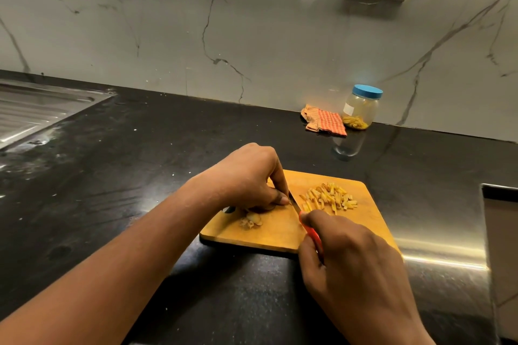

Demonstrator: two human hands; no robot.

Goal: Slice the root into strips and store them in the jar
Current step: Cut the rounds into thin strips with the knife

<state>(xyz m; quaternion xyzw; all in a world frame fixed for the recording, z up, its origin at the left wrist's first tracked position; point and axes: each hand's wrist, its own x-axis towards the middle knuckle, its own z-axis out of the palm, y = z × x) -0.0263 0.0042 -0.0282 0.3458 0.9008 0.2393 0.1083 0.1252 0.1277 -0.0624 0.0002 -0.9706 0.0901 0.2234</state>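
Root piece (263,208) lies at the 10 o'clock part of the cutting board (274,235), mostly hidden beneath the left hand (246,176), whose curled fingers pin it down. The knife (294,204) blade stands just at 3 o'clock of those fingers; the right hand (350,255) is clamped round its red handle. Cut strips (329,197) are heaped at the board's 2 o'clock. Bare black countertop (126,176) extends toward 9 o'clock, ending at the sink drainer (36,109). The jar (361,109), blue lid on, stands at 1 o'clock by the wall, beside a checked cloth (325,120). Its white label is too small to read.
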